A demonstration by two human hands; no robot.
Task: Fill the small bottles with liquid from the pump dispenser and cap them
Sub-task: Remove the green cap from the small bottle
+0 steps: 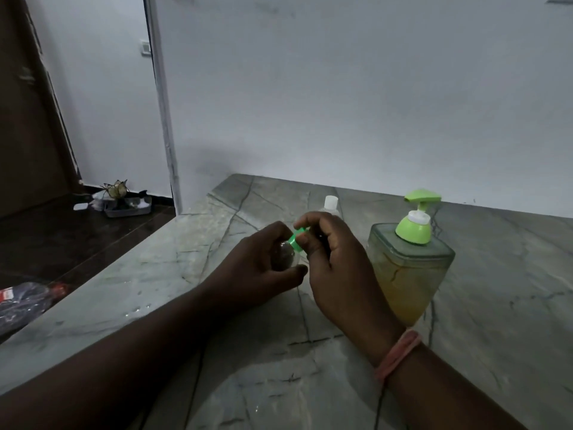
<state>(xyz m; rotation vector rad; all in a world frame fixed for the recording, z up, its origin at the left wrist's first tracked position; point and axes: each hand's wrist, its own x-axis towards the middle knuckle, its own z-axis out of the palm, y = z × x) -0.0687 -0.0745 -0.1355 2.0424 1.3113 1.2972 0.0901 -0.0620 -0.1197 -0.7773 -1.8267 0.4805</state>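
Note:
My left hand (263,262) grips a small clear bottle (284,254), tilted toward the right above the marble counter (217,305). My right hand (335,259) pinches the bottle's green cap (296,240) between thumb and fingers. The pump dispenser (409,268), a clear square bottle with yellowish liquid and a green pump head, stands just right of my right hand. A second small clear bottle with a white cap (330,203) stands behind my hands, mostly hidden.
The counter meets a white wall at the back and its left edge drops to a dark floor. A tray with small items (127,206) sits on the floor near a door. A dark plastic bag (28,302) lies below the counter's left edge.

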